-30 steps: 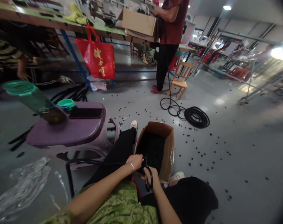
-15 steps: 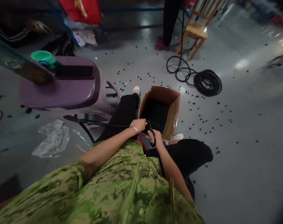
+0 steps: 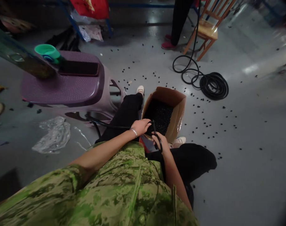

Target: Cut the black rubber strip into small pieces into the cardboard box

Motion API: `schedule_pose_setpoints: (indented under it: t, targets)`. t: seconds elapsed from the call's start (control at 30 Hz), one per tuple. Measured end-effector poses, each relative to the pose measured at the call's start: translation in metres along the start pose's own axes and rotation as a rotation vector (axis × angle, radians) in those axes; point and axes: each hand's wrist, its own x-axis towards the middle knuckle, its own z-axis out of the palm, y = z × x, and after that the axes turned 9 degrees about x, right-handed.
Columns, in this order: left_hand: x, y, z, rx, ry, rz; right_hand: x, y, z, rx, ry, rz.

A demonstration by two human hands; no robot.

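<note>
My left hand (image 3: pixel 141 126) is closed around a thin black hose (image 3: pixel 102 124) that runs from the left across my lap. My right hand (image 3: pixel 161 143) grips black scissors (image 3: pixel 157 142), whose blades point up at the hose end over a brown cardboard box (image 3: pixel 178 110). The box stands on the floor between my legs and holds many small black pieces (image 3: pixel 160 115).
A purple plastic stool (image 3: pixel 63 89) with a green cup (image 3: pixel 47 51) and a dark phone stands to the left. Small black pieces litter the grey floor. A coiled black hose (image 3: pixel 212 84), a wooden chair (image 3: pixel 207 29) and a standing person's legs (image 3: pixel 178 22) are ahead. Crumpled clear plastic (image 3: pixel 52 135) lies left.
The view has tipped down from the room to my lap and the box. My hands stay together at the box with the hose and scissors.
</note>
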Motion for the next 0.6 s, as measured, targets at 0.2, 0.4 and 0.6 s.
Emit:
schedule_pose_setpoints:
  t: [0.2, 0.4, 0.6]
  targets:
    - [-0.0002, 0.0002, 0.002, -0.015, 0.003, 0.046, 0.0018, -0.0013, 0.0022, -0.031, 0.009, 0.013]
    - [-0.0001, 0.0004, 0.0034, -0.002, -0.011, 0.063, 0.0011, -0.0048, 0.0032, -0.024, -0.004, 0.001]
    - [-0.0002, -0.0004, 0.0034, 0.001, -0.01, 0.084, 0.0017, -0.0042, 0.0033, -0.044, 0.002, 0.007]
